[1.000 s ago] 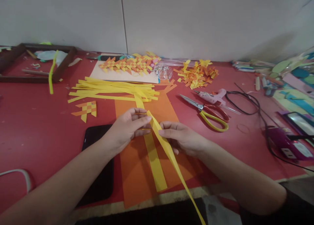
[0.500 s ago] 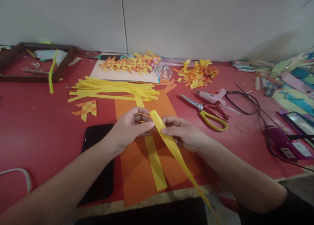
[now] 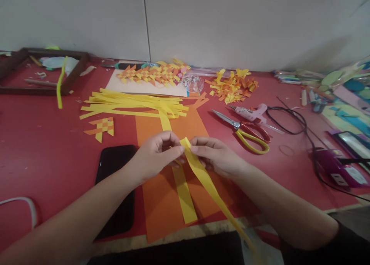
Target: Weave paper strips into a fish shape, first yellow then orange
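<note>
A long yellow paper strip [image 3: 206,182] is pinched near its upper end by both hands, over an orange sheet of paper [image 3: 160,207]. My left hand [image 3: 160,153] is closed at the strip's left edge, thumb on top. Across from it, my right hand [image 3: 216,155] grips the right edge between thumb and fingers. The strip's end is folded over between the fingertips, and its tail hangs past the table's front edge. Another yellow strip [image 3: 185,197] lies flat on the orange sheet, partly covered by my left hand.
Behind the hands lies a pile of yellow strips [image 3: 127,103], beside a small woven paper fish [image 3: 102,128]. Scissors [image 3: 239,128] and a pink glue gun [image 3: 254,113] are at right. A black phone [image 3: 115,195] lies under my left forearm. Woven fish [image 3: 150,75] rest at the back.
Both hands have come slightly lower and toward me with the strip. Its upper end, straight before, now shows a short fold.
</note>
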Motion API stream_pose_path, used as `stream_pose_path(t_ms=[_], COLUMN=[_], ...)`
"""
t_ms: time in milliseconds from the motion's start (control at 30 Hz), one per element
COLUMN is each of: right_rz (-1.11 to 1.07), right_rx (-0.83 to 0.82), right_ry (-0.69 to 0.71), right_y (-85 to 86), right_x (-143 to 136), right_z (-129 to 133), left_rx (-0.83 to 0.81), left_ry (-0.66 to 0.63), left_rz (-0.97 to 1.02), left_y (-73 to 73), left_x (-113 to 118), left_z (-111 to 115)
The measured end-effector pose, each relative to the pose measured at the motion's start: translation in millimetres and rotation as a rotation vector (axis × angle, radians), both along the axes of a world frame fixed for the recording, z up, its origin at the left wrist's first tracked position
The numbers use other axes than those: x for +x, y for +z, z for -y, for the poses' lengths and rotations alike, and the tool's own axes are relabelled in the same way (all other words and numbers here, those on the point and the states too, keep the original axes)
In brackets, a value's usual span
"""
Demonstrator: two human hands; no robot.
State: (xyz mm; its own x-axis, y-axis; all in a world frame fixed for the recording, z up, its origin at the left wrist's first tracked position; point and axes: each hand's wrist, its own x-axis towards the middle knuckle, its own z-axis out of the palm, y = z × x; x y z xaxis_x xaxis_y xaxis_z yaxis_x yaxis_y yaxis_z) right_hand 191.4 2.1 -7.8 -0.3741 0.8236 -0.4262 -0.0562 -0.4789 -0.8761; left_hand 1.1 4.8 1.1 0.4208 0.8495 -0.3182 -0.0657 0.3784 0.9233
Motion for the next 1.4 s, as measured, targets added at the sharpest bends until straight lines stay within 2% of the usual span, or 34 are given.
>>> stream_pose_path(t_ms=[200,433,867,1167,1333,1400], right_rz=[0.013,0.07,0.073,0.075,0.095,0.098], right_rx=[0.151,0.236,0.443,0.557,0.658,0.69], right_ry=[-0.045,-0.041,0.01,-0.083,-0.092,-0.073], right_y=[-0.9,2.6,1.7,2.1,-0.3,-1.7], right_x=[-0.1,-2.8,0.4,-3.2,-3.4,-2.0], right_z=[-0.4,1.8,4.0,6.5,7.2,7.3], left_rx=[-0.064,0.02,0.209,0.187,0.174,0.218], left_ry=[-0.164,-0.125,-0.185,-0.169,-0.179,-0.183], left_rz=[-0.096,-0.087,-0.138,-0.049,-0.023,-0.066], left_y=[3.2,2.2,-1.6,0.6,-0.4,-1.6], left_x=[0.9,1.3,0.4,-2.1,-0.4,-0.6], left_z=[2.3,2.5,4.0,3.4,2.1,2.4])
